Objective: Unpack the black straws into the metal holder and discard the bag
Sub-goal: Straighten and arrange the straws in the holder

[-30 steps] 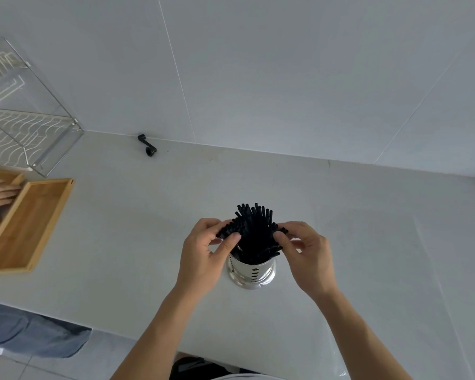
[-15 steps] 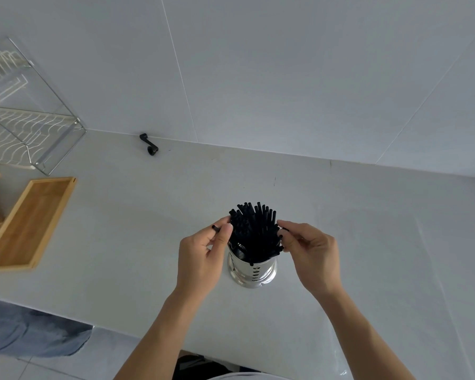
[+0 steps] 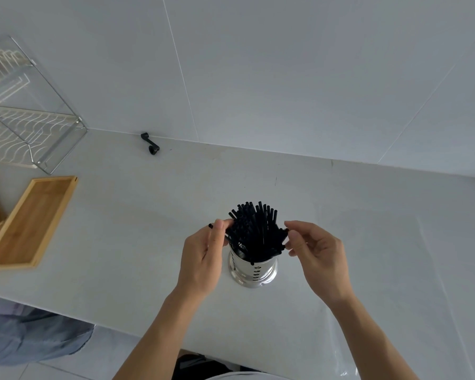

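A shiny perforated metal holder point(image 3: 252, 272) stands upright on the white counter, and a fanned bundle of black straws point(image 3: 254, 231) fills it. My left hand point(image 3: 203, 256) is at the bundle's left side and pinches one straw between thumb and forefinger; the straw's end pokes out to the left. My right hand point(image 3: 317, 253) is at the right side, with thumb and forefinger closed around the tips of the outermost straws. A clear plastic bag point(image 3: 395, 283) lies flat on the counter to the right, hard to see.
A wooden tray point(image 3: 30, 220) lies at the left near the counter's front edge. Behind it stands a wire dish rack point(image 3: 25, 127). A small black crank-shaped part point(image 3: 150, 144) rests by the wall. Another person's legs show at the lower left.
Both hands have drawn slightly outward from the bundle. The straws stand more upright and closer together in the holder. The other person's hand at the left has withdrawn.
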